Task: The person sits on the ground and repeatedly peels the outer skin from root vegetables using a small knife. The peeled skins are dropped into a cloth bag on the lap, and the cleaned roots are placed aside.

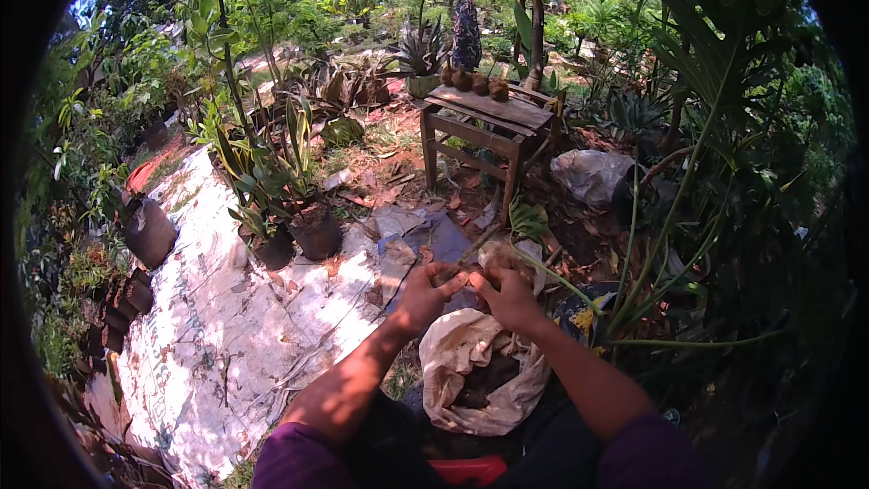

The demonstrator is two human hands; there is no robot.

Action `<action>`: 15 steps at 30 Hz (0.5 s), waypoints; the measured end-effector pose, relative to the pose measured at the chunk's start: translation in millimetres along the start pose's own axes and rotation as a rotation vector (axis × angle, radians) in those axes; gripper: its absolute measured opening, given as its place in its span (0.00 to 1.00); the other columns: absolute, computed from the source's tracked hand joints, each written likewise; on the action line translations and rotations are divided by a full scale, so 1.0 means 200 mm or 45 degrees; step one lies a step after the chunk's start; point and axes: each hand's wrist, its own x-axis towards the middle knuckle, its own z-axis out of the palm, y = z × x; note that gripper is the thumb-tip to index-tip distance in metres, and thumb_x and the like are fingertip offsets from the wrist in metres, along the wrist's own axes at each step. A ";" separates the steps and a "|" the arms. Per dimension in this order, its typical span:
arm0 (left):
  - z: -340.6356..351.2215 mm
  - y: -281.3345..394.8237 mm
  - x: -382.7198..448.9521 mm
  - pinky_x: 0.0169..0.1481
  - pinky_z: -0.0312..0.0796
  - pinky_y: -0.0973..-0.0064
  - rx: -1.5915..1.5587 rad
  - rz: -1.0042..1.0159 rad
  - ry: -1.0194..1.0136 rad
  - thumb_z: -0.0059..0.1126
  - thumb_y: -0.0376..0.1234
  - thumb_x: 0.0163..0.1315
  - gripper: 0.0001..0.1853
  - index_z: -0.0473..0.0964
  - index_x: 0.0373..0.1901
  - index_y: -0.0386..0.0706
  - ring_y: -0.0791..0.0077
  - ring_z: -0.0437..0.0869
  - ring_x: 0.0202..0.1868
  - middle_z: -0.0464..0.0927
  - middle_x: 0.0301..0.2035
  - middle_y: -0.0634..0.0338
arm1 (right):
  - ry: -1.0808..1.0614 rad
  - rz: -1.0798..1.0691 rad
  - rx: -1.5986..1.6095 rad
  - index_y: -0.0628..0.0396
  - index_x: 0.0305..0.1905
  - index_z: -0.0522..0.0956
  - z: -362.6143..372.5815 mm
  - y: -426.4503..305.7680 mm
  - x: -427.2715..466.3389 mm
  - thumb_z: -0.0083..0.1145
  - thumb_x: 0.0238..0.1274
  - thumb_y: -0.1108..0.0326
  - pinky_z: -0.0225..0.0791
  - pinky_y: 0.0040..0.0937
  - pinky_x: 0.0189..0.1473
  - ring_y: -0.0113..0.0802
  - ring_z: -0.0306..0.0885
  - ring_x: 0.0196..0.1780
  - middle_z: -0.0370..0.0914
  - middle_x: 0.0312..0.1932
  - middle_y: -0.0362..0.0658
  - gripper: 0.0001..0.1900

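My left hand (429,292) and my right hand (504,293) meet at the fingertips over an open cloth sack (441,367) with dark soil (485,380) inside. Between the left fingers is a thin stick or stem (478,244) that slants up to the right. The right fingers pinch something small at the same spot, too small to tell. Just beyond the right hand is a pale, brownish bundle (499,255), partly hidden by it. Several brown fibrous balls (480,84) stand in a row on a worn wooden stool (506,112) farther off.
A pale woven sheet (224,326) covers the ground at left, with potted plants (316,231) on its edge and black grow bags (149,234) beyond. A crumpled clear plastic bag (592,175) lies right of the stool. Long leaf stalks (679,231) reach in from the right. A red object (468,470) is below the sack.
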 end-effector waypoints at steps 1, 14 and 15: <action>0.02 0.01 0.00 0.38 0.69 0.79 0.003 0.003 0.019 0.71 0.43 0.67 0.20 0.82 0.51 0.37 0.83 0.76 0.32 0.82 0.33 0.67 | 0.062 -0.016 -0.032 0.66 0.42 0.81 0.00 0.00 0.00 0.57 0.78 0.53 0.71 0.30 0.37 0.27 0.79 0.33 0.84 0.30 0.42 0.21; 0.26 0.11 -0.15 0.40 0.76 0.79 0.260 0.300 0.246 0.68 0.32 0.69 0.12 0.83 0.45 0.30 0.82 0.85 0.35 0.88 0.34 0.57 | 0.008 0.217 0.576 0.64 0.46 0.84 -0.06 -0.02 -0.04 0.56 0.79 0.54 0.74 0.27 0.36 0.25 0.82 0.33 0.86 0.33 0.41 0.20; 0.28 0.12 -0.14 0.41 0.76 0.79 0.229 0.357 0.233 0.68 0.32 0.69 0.13 0.83 0.45 0.30 0.81 0.85 0.35 0.88 0.34 0.57 | -0.001 0.207 0.551 0.63 0.46 0.84 -0.09 -0.02 -0.04 0.57 0.79 0.54 0.74 0.27 0.37 0.24 0.80 0.33 0.85 0.33 0.41 0.19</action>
